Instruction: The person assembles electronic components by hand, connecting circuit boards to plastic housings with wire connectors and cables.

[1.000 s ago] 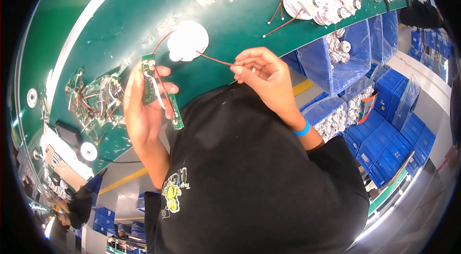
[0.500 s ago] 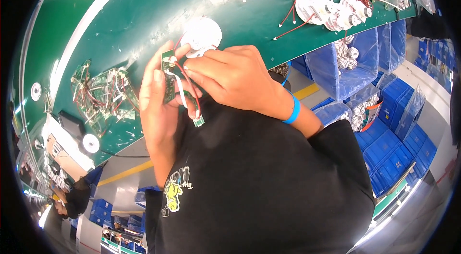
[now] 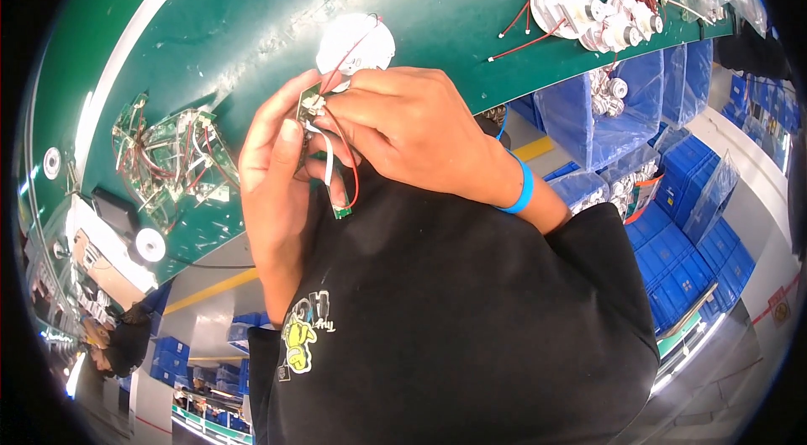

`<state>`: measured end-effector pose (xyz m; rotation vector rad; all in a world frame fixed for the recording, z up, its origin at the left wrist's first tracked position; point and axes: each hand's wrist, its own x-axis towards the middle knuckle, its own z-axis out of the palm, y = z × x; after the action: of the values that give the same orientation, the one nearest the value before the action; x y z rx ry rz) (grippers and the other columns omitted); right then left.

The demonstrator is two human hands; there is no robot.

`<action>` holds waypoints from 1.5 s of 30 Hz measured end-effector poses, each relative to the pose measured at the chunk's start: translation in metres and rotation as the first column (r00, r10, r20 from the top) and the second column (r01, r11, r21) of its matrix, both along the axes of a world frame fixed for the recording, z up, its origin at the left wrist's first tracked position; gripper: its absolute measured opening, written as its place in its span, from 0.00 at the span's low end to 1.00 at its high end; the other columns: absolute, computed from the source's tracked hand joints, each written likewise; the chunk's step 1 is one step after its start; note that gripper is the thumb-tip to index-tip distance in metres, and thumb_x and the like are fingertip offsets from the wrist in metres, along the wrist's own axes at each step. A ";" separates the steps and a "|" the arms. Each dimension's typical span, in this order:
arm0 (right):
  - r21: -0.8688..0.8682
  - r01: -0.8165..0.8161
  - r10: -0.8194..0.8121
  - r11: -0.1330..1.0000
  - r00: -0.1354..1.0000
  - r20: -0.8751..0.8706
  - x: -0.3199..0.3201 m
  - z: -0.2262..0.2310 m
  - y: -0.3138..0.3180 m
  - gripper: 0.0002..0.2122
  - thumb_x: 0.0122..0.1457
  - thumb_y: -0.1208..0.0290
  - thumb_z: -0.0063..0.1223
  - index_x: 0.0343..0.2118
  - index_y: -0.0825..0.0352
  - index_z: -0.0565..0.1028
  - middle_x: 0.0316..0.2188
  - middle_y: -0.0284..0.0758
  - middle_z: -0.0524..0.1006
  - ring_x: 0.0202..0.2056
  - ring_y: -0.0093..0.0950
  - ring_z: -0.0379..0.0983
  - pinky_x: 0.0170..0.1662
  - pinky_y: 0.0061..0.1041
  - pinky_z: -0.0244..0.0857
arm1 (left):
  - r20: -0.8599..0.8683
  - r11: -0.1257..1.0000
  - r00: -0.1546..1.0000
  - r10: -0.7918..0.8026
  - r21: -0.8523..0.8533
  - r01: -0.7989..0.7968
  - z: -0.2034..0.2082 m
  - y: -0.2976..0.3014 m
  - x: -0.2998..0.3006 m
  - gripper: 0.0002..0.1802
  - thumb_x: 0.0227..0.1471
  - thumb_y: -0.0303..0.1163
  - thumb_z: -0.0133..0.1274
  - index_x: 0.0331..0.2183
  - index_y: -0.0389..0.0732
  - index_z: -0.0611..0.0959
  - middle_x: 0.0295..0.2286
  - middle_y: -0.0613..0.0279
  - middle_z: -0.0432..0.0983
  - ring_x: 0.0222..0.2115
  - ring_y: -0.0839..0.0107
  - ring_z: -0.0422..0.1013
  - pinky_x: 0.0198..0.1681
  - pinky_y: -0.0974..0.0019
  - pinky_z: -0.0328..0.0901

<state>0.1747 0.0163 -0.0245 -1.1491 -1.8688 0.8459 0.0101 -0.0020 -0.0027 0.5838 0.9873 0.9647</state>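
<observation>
A narrow green circuit board [image 3: 308, 97] stands upright in my left hand [image 3: 273, 155], held between thumb and fingers. A white flat cable [image 3: 326, 161] and a red wire hang from it, with a small green board [image 3: 341, 211] below. My right hand [image 3: 420, 130] is closed, its thumb and fingers pinched right beside the white connectors near the board's upper end. A thin red wire runs from there to a white round part [image 3: 353, 35] on the bench behind. My right fingertips, and whatever they pinch, are mostly hidden.
On the green bench [image 3: 252, 37], a tangle of wired circuit boards [image 3: 176, 151] lies to the left. Several white round parts with red wires [image 3: 567, 8] sit at the far right. Blue bins [image 3: 588, 121] stand beyond the bench edge. A dark box [image 3: 114, 211] is at lower left.
My right fingers have moved up and in against the board's connector end. The board has turned more edge-on, and the hanging small board has swung slightly left. The whole view has shifted a little.
</observation>
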 end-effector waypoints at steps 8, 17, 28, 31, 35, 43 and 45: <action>-0.291 -0.067 0.020 0.954 0.987 -0.160 0.005 0.009 0.004 0.06 0.52 0.74 0.53 0.20 0.67 0.75 0.21 0.38 0.75 0.25 0.39 0.73 0.25 0.33 0.65 | -0.070 0.998 0.996 -0.050 -0.033 0.048 0.000 -0.002 -0.003 0.22 0.61 0.34 0.43 0.53 0.31 0.68 0.48 0.41 0.70 0.25 0.68 0.74 0.14 0.75 0.67; -0.634 -0.019 -0.196 0.773 0.944 -0.267 -0.001 0.013 0.000 0.08 0.55 0.71 0.54 0.24 0.70 0.78 0.19 0.41 0.76 0.18 0.34 0.73 0.23 0.27 0.65 | -0.195 0.997 0.980 0.027 -0.062 -0.040 0.005 0.001 0.007 0.23 0.61 0.35 0.44 0.54 0.32 0.68 0.38 0.48 0.75 0.23 0.72 0.73 0.15 0.76 0.66; -0.293 0.010 -0.102 0.956 0.947 -0.304 -0.012 0.003 -0.010 0.05 0.58 0.76 0.47 0.29 0.70 0.74 0.20 0.41 0.75 0.23 0.40 0.73 0.27 0.33 0.66 | -0.199 0.993 0.975 0.099 -0.040 -0.109 0.002 0.003 0.007 0.27 0.63 0.38 0.41 0.58 0.34 0.60 0.54 0.43 0.63 0.19 0.80 0.64 0.11 0.78 0.60; -0.350 0.030 -0.127 0.936 0.958 -0.257 -0.012 0.003 -0.011 0.04 0.58 0.74 0.50 0.30 0.68 0.74 0.21 0.40 0.75 0.23 0.40 0.73 0.27 0.32 0.66 | -0.090 0.977 0.973 0.210 -0.027 -0.214 0.001 0.004 0.006 0.27 0.62 0.39 0.40 0.56 0.31 0.62 0.50 0.39 0.66 0.15 0.79 0.64 0.11 0.77 0.59; -0.409 0.083 -0.178 0.909 0.964 -0.200 -0.012 0.009 -0.010 0.04 0.54 0.73 0.54 0.31 0.66 0.75 0.23 0.37 0.74 0.24 0.37 0.73 0.26 0.30 0.67 | -0.046 0.967 0.968 0.245 -0.062 -0.247 0.002 0.002 0.010 0.26 0.64 0.40 0.37 0.56 0.31 0.61 0.51 0.40 0.65 0.15 0.81 0.63 0.11 0.79 0.58; -0.029 0.237 -0.237 0.971 0.943 -0.235 -0.019 -0.008 -0.009 0.07 0.48 0.81 0.60 0.31 0.68 0.77 0.22 0.35 0.75 0.21 0.28 0.73 0.22 0.23 0.66 | -0.029 0.979 0.980 0.197 -0.040 -0.198 0.000 -0.001 0.017 0.26 0.63 0.38 0.39 0.57 0.34 0.60 0.51 0.45 0.66 0.17 0.79 0.66 0.12 0.78 0.61; 0.014 0.250 -0.239 0.968 0.941 -0.238 -0.020 -0.008 -0.009 0.09 0.46 0.84 0.63 0.32 0.69 0.78 0.22 0.34 0.76 0.19 0.21 0.73 0.20 0.18 0.64 | -0.028 0.977 0.977 0.212 -0.028 -0.213 0.000 -0.001 0.018 0.27 0.63 0.39 0.40 0.57 0.34 0.60 0.47 0.46 0.69 0.17 0.78 0.66 0.13 0.78 0.61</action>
<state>0.1548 0.0070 -0.0328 -1.1712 -1.5089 0.7597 0.0278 -0.0028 -0.0029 0.4711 1.1009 1.1313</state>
